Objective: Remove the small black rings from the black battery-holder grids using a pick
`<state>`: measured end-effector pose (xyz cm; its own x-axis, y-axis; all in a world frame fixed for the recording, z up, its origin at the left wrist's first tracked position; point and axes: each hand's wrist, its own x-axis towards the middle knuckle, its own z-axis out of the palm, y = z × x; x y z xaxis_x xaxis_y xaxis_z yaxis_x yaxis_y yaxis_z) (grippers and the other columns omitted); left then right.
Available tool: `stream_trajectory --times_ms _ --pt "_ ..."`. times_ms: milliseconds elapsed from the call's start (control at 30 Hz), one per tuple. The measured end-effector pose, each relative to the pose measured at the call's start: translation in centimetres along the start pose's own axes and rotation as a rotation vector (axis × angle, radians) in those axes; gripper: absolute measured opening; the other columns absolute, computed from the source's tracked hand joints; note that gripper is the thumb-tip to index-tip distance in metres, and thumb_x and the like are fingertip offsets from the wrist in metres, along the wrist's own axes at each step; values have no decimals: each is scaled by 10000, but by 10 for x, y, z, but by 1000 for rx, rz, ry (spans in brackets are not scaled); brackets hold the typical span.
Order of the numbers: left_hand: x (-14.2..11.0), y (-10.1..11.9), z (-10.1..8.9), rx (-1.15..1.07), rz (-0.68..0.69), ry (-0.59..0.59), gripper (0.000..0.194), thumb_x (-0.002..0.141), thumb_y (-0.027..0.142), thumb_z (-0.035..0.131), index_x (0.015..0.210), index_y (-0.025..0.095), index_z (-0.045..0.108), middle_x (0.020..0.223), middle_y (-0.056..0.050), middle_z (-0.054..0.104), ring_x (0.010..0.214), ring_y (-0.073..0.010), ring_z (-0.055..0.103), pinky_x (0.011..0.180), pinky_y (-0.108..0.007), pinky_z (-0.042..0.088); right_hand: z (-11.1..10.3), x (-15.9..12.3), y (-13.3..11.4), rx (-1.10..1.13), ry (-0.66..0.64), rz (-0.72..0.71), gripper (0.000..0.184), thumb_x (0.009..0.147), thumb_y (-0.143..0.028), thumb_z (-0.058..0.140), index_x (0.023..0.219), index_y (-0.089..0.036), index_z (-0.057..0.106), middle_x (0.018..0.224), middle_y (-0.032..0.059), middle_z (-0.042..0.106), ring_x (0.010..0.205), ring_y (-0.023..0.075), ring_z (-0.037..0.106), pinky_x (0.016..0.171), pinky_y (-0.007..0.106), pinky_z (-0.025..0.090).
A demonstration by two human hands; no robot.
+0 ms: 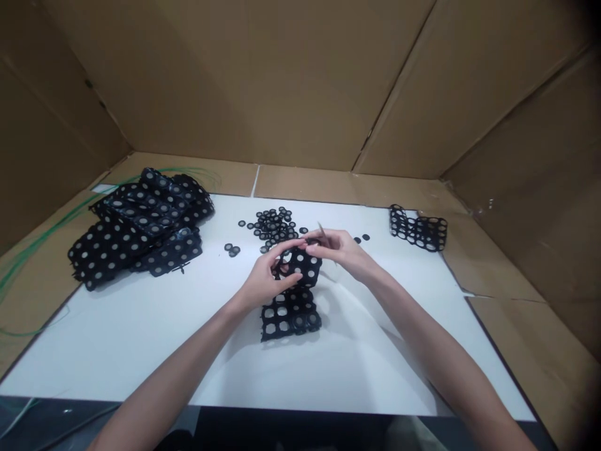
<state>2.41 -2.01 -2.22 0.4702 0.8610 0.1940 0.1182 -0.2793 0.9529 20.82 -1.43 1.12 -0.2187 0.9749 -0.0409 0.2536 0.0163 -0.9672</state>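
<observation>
A black perforated sheet [307, 300] with rows of round holes hangs bent above the white tabletop; some holes are open and others hold rings. My left hand [265, 279] grips its upper left part, thumb in front and fingers behind. At the sheet's top edge, my right hand [350, 250] is closed in a pinch, fingertips close to the left fingertips. A thin, pointed, pale tool [323, 233] sticks up from the right hand; its exact kind is unclear. Just beyond the hands lies a heap of small black rings [272, 224]. What the right fingertips pinch is hidden.
Several black dotted sheets [117, 244] are piled at the left. An openwork black sheet [417, 228] lies at the far right. Loose discs [366, 237] sit right of the hands. Green strands [51, 230] trail along the left edge. Cardboard walls [244, 81] enclose the white table [164, 338].
</observation>
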Motion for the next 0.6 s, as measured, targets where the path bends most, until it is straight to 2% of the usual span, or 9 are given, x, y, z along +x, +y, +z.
stream_trajectory --times_ms 67,167,267,367,600 --pt "-1 0 2 -11 -28 27 444 704 269 622 1140 233 544 1193 -59 572 1025 -227 546 757 -291 466 5 0 0 84 -45 61 326 611 -368 709 832 -140 635 729 8 607 631 102 513 601 240 396" --pt "-2 -1 6 -25 -68 120 348 734 305 597 1074 228 599 1111 -48 624 993 -217 563 730 -279 464 12 -1 1 190 19 83 295 564 -321 742 767 -134 636 723 5 616 630 90 521 630 241 403" --pt "-2 -2 8 -7 -89 165 355 735 320 598 1080 237 605 1105 -42 629 896 -195 588 660 -263 463 17 -2 1 258 60 95 288 543 -297 752 753 -137 635 735 12 631 668 104 552 668 257 416" --pt "-1 -2 9 1 -106 162 385 714 326 621 1089 241 600 1105 -38 627 831 -175 590 639 -255 460 18 -3 2 262 104 117 297 531 -271 756 765 -134 635 671 -7 615 640 103 551 656 260 417" --pt "-2 -1 9 -4 -121 231 371 681 329 651 1037 233 608 1040 -28 627 776 -147 569 730 -272 465 19 -5 -1 168 195 95 335 551 -284 738 830 -131 636 579 -39 555 518 74 445 540 249 361"
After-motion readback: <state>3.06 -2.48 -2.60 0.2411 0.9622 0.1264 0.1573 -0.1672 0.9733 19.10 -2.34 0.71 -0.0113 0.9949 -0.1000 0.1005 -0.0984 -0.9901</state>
